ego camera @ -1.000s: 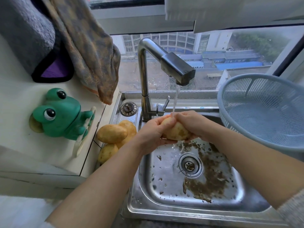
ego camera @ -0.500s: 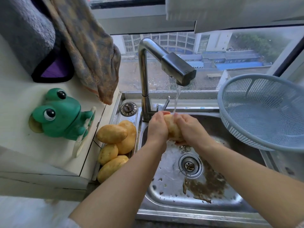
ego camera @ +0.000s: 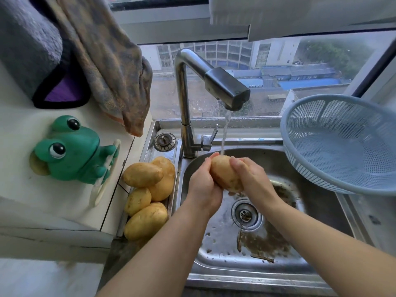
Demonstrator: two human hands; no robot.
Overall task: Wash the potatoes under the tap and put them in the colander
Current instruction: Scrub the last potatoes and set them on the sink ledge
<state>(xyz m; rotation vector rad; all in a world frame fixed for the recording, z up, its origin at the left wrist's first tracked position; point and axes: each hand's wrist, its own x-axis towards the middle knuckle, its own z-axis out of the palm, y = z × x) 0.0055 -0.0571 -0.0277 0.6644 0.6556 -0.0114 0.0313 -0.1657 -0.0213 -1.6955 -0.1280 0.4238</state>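
Steel sink (ego camera: 216,239) below me, wet, brown grit (ego camera: 263,243) around its drain (ego camera: 246,213); I see left hand (ego camera: 202,187) and right hand (ego camera: 252,179) both clasped around one potato (ego camera: 224,174) under the running tap (ego camera: 227,86). More potatoes (ego camera: 150,189) pile on the sink's left ledge, blue colander (ego camera: 310,168) right, window (ego camera: 278,67) behind.

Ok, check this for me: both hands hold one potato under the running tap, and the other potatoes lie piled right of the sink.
Wrong side: the head view shows the other potatoes piled left of the sink. The rest stands.
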